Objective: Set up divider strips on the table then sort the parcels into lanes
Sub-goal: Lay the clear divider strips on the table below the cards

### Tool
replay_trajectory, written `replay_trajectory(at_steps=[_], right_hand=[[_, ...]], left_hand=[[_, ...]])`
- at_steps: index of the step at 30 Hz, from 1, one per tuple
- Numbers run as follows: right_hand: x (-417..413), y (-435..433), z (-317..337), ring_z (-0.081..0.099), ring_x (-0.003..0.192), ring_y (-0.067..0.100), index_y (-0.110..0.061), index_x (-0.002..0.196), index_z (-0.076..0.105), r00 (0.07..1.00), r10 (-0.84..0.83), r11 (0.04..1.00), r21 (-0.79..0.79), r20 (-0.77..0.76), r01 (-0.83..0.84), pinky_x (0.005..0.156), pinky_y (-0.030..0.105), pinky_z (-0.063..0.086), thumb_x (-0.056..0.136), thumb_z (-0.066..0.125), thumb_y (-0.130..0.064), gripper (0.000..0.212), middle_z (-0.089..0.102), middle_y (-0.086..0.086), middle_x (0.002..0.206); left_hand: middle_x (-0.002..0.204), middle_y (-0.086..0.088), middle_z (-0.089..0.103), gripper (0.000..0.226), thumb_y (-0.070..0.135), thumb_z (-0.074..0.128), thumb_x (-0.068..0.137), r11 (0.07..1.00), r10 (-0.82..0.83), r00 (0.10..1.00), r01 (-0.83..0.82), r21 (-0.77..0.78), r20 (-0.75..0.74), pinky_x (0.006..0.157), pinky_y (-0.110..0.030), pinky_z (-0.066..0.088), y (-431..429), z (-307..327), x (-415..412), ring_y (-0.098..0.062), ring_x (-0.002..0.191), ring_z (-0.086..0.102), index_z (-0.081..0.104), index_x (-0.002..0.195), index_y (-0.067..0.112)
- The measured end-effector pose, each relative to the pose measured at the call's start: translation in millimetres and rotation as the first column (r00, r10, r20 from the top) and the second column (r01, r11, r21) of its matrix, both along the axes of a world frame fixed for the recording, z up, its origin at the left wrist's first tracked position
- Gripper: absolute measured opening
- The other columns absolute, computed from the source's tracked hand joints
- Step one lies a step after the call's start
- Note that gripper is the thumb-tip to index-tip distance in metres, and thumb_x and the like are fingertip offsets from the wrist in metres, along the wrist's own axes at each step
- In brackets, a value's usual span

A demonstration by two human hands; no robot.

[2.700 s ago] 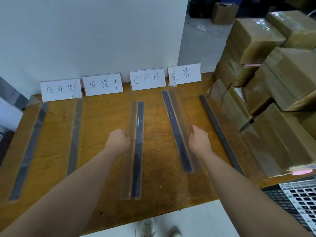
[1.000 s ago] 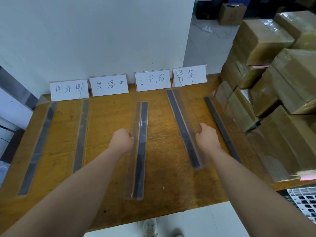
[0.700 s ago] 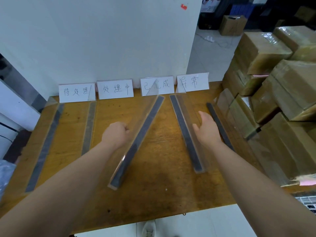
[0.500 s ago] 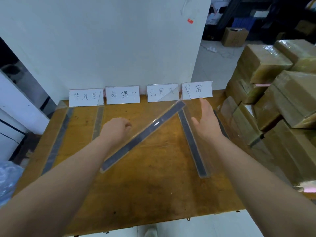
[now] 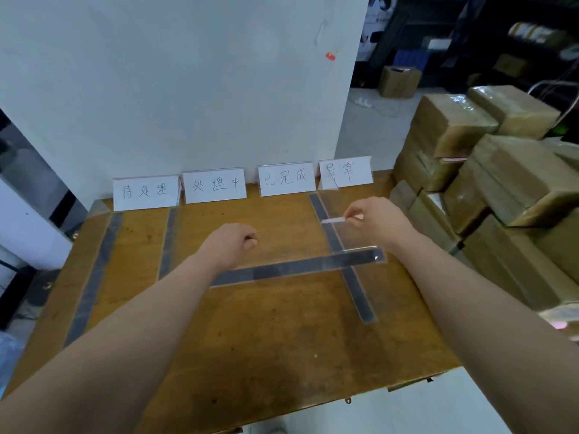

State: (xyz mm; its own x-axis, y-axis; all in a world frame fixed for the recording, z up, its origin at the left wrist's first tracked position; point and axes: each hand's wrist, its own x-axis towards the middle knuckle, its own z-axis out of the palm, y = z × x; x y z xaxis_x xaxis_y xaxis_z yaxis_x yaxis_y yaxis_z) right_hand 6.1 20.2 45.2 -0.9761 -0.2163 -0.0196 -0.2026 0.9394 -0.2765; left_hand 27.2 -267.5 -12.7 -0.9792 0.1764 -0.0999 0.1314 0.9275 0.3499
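Signs (image 5: pixel 145 192): 待处理, 处理中, 已完成, 异常. Left hand (image 5: pixel 231 245), right hand (image 5: pixel 380 222): fingers (image 5: pixel 354 211) clamped on divider strip (image 5: pixel 297 267).

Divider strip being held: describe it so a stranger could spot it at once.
Over the wooden table, before four paper signs, is a clear divider strip with a dark band. Unlike its neighbours, it runs crosswise, held by the left hand and right hand.

Wooden table (image 5: pixel 250 339) standing against a white wall (image 5: pixel 188 89), small red tag (image 5: pixel 330 56) sticking to it, pale floor (image 5: pixel 369 130) stretching toward dark shelving (image 5: pixel 438 32).
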Motion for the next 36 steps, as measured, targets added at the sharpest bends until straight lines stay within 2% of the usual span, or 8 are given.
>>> replay_trajectory(at_steps=[5, 11, 16, 23, 29, 31, 33, 36], right_hand=[[7.4, -2.4, 10.7, 0.059, 0.083, 0.011, -0.026, 0.104, 0.068, 0.998, -0.016, 0.994, 0.105, -0.069, 0.023, 0.068, 0.025, 0.044, 0.098, 0.049, -0.027, 0.02, 0.067, -0.008, 0.101], [19.0, -16.5, -18.8, 0.063, 0.078, 0.012, -0.029, 0.101, 0.069, 0.988, -0.143, 0.984, 0.098, -0.062, 0.149, 0.064, 0.026, 0.052, 0.098, 0.043, -0.026, 0.026, 0.071, -0.008, 0.095], [31.7, -34.9, -40.6, 0.061, 0.076, 0.01, -0.029, 0.104, 0.07, 0.981, -0.192, 0.981, -0.002, -0.031, 0.192, 0.056, 0.024, 0.048, 0.1, 0.043, -0.028, 0.027, 0.071, -0.009, 0.097], [44.9, -46.0, -64.0, 0.054, 0.071, 0.01, -0.027, 0.11, 0.069, 0.94, -0.34, 0.94, -0.013, 0.011, 0.34, 0.052, 0.022, 0.038, 0.1, 0.047, -0.027, 0.024, 0.068, -0.009, 0.095], [73.3, -57.8, -96.7, 0.064, 0.087, 0.017, -0.025, 0.107, 0.069, 0.902, -0.428, 0.9, -0.071, 0.057, 0.431, 0.074, 0.034, 0.056, 0.098, 0.047, -0.03, 0.024, 0.07, -0.005, 0.1], [82.6, -61.2, -105.2, 0.065, 0.091, 0.018, -0.023, 0.103, 0.071, 0.91, -0.4, 0.909, -0.08, 0.107, 0.409, 0.078, 0.037, 0.057, 0.097, 0.048, -0.028, 0.023, 0.07, -0.003, 0.101], [89.1, -63.3, -110.7, 0.066, 0.091, 0.019, -0.021, 0.101, 0.071, 0.919, -0.366, 0.922, -0.078, 0.146, 0.38, 0.079, 0.039, 0.058, 0.096, 0.049, -0.026, 0.023, 0.071, -0.002, 0.099], [94.5, -65.9, -118.2, 0.064, 0.082, 0.016, -0.022, 0.097, 0.069, 0.927, -0.319, 0.94, -0.06, 0.196, 0.336, 0.073, 0.037, 0.058, 0.096, 0.05, -0.025, 0.02, 0.069, -0.003, 0.092]], left_hand=[[0.116, -0.003, 0.068, 0.024, 0.027, 0.049, 0.102, 0.996, 0.083, 0.996, -0.085, -0.023, -0.044, 0.088, -0.036, 0.051, -0.6, -4.6, -7.6, -0.02, 0.102, 0.062, 0.063, 0.118, 0.016], [0.156, -0.015, 0.03, 0.063, 0.033, 0.058, 0.096, 0.934, 0.293, 0.952, -0.264, -0.239, 0.091, 0.114, -0.056, 0.03, -24.2, -24.1, 4.8, -0.037, 0.141, 0.032, 0.028, 0.15, 0.02], [0.144, -0.015, 0.042, 0.062, 0.032, 0.057, 0.094, 0.848, 0.528, 0.8, -0.483, -0.216, 0.284, 0.105, -0.053, 0.04, -62.8, -57.5, 25.1, -0.039, 0.129, 0.044, 0.031, 0.148, 0.016], [0.107, -0.008, 0.063, 0.039, 0.036, 0.059, 0.091, 0.886, 0.462, 0.786, -0.434, -0.165, 0.411, 0.087, -0.038, 0.056, -73.5, -89.0, 52.8, -0.027, 0.1, 0.062, 0.058, 0.119, 0.009], [0.098, -0.007, 0.061, 0.042, 0.049, 0.061, 0.089, 0.866, 0.48, 0.727, -0.48, -0.137, 0.491, 0.088, -0.039, 0.054, -67.5, -108.3, 67.5, -0.03, 0.099, 0.061, 0.052, 0.106, 0.011], [0.095, -0.006, 0.061, 0.047, 0.054, 0.063, 0.081, 0.869, 0.479, 0.715, -0.469, -0.157, 0.509, 0.101, -0.049, 0.046, -66.0, -115.1, 70.4, -0.033, 0.105, 0.06, 0.057, 0.101, 0.012], [0.094, -0.004, 0.059, 0.042, 0.058, 0.059, 0.084, 0.868, 0.487, 0.698, -0.453, -0.204, 0.525, 0.116, -0.059, 0.021, -61.7, -116.8, 74.3, -0.036, 0.118, 0.053, 0.056, 0.087, 0.015], [0.091, -0.003, 0.061, 0.049, 0.064, 0.052, 0.09, 0.872, 0.489, 0.688, -0.401, -0.281, 0.536, 0.117, -0.064, 0.0, -55.8, -116.3, 83.0, -0.033, 0.121, 0.051, 0.063, 0.082, 0.017]])
